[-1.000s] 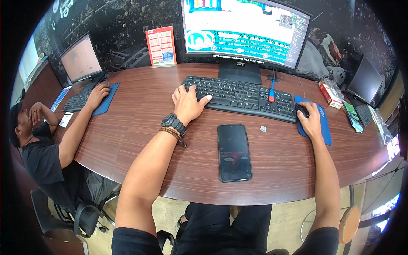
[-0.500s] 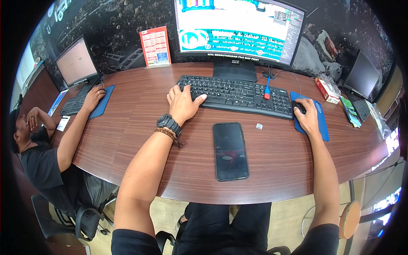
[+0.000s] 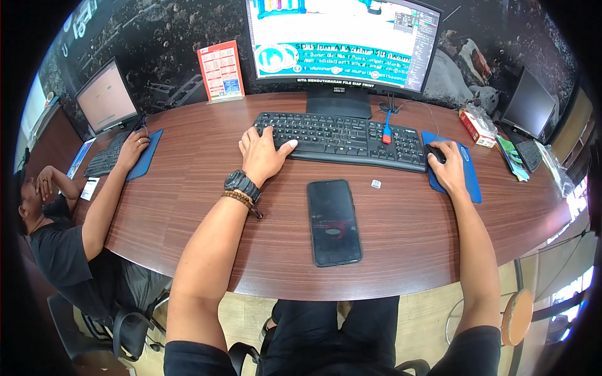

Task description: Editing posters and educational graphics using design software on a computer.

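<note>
My left hand [image 3: 262,158] rests with fingers spread on the left end of a black keyboard [image 3: 342,141], its thumb by the front edge. A dark watch [image 3: 241,183] and a beaded bracelet circle that wrist. My right hand [image 3: 450,170] is curled over a black mouse [image 3: 435,153], which its fingers partly hide, on a blue mouse pad [image 3: 471,185]. Between my forearms a black smartphone [image 3: 335,225] lies face up, its screen dark. Behind the keyboard stands a large monitor [image 3: 338,34] showing a white and teal graphic. A blue cable with a red plug [image 3: 386,138] lies across the keys.
Near the phone sits a small whitish piece [image 3: 376,184]. A red and white box [image 3: 476,130] and a second monitor [image 3: 530,103] stand at the right. A desk calendar [image 3: 221,72] is at the back. To the left, a seated person [image 3: 59,238] uses another computer.
The whole view has shifted slightly, so the desk things appear a little further left. Both hands keep their places on the keyboard and mouse.
</note>
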{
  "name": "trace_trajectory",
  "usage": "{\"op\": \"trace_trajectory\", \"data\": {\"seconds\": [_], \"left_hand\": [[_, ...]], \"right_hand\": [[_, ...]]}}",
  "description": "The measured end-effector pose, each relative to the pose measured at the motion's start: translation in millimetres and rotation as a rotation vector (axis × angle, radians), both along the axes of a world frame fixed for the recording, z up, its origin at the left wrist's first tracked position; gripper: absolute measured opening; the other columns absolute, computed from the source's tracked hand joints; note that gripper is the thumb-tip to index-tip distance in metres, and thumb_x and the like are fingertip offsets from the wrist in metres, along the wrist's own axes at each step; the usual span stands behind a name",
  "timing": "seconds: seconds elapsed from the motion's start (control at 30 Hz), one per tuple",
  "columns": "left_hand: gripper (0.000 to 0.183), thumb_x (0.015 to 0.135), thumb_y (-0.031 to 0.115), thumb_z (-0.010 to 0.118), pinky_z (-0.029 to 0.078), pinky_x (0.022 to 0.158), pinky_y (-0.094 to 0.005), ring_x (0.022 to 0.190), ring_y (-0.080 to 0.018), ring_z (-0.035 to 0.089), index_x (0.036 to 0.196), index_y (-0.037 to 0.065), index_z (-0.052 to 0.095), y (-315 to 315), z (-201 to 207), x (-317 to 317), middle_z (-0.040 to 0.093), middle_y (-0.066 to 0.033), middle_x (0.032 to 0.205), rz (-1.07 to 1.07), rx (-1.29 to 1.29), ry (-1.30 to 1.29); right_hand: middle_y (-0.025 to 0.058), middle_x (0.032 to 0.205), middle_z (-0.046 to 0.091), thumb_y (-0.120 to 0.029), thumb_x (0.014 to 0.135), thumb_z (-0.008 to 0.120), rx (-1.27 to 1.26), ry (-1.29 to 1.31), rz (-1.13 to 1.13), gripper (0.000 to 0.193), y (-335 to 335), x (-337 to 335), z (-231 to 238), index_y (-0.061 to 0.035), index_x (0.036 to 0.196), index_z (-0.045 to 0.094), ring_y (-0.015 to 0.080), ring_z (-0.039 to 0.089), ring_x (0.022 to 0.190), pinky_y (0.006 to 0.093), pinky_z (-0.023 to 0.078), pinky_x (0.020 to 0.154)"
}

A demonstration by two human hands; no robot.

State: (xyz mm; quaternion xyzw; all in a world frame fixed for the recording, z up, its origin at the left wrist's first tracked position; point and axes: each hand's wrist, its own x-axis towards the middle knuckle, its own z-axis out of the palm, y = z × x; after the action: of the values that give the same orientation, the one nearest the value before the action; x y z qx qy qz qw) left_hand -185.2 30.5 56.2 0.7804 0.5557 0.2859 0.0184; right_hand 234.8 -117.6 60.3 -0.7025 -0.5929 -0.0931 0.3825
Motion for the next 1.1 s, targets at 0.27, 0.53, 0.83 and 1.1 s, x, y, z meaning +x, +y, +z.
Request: {"op": "trace_trajectory", "data": {"seconds": [0.27, 0.53, 0.83, 1.1], "left_hand": [[0.077, 0.090, 0.057, 0.066, 0.025, 0.113, -0.0563, 0.132, -0.0468, 0.036, 0.135, -0.004, 0.054, -1.5, 0.6, -0.2, 0.045, -0.0323, 0.135, 0.007, -0.004, -0.005], [0.077, 0.090, 0.057, 0.066, 0.027, 0.111, -0.0555, 0.130, -0.0465, 0.037, 0.135, -0.005, 0.054, -1.2, -1.1, 0.3, 0.045, -0.0324, 0.134, 0.013, 0.013, 0.002], [0.078, 0.090, 0.057, 0.066, 0.026, 0.112, -0.0558, 0.132, -0.0473, 0.036, 0.137, -0.005, 0.054, -0.8, 0.4, -0.2, 0.044, -0.0338, 0.136, 0.007, -0.012, -0.002], [0.076, 0.091, 0.054, 0.066, 0.025, 0.113, -0.0559, 0.133, -0.0478, 0.034, 0.137, -0.005, 0.054, -2.3, 0.3, 0.9, 0.043, -0.0337, 0.137, 0.013, 0.000, -0.002]], "right_hand": [[0.0172, 0.116, 0.063, -0.018, 0.081, 0.067, 0.002, 0.001, 0.000, 0.034, -1.0, -3.5, 2.7, -0.0022, 0.111, 0.071, 0.0363, 0.061, 0.110, 0.0424, 0.048, 0.098], [0.0175, 0.117, 0.063, -0.018, 0.081, 0.067, 0.005, 0.000, 0.004, 0.034, -1.1, -1.7, 1.4, -0.0023, 0.111, 0.071, 0.0363, 0.061, 0.110, 0.0423, 0.049, 0.098], [0.0192, 0.116, 0.063, -0.019, 0.081, 0.066, 0.010, 0.003, 0.013, 0.035, 0.8, 0.4, 0.1, -0.0017, 0.111, 0.071, 0.0368, 0.061, 0.111, 0.0428, 0.048, 0.099], [0.0190, 0.117, 0.062, -0.018, 0.081, 0.066, -0.002, 0.018, 0.003, 0.034, 0.0, -0.9, 1.0, -0.0015, 0.110, 0.071, 0.0369, 0.061, 0.110, 0.0432, 0.048, 0.099]]}}
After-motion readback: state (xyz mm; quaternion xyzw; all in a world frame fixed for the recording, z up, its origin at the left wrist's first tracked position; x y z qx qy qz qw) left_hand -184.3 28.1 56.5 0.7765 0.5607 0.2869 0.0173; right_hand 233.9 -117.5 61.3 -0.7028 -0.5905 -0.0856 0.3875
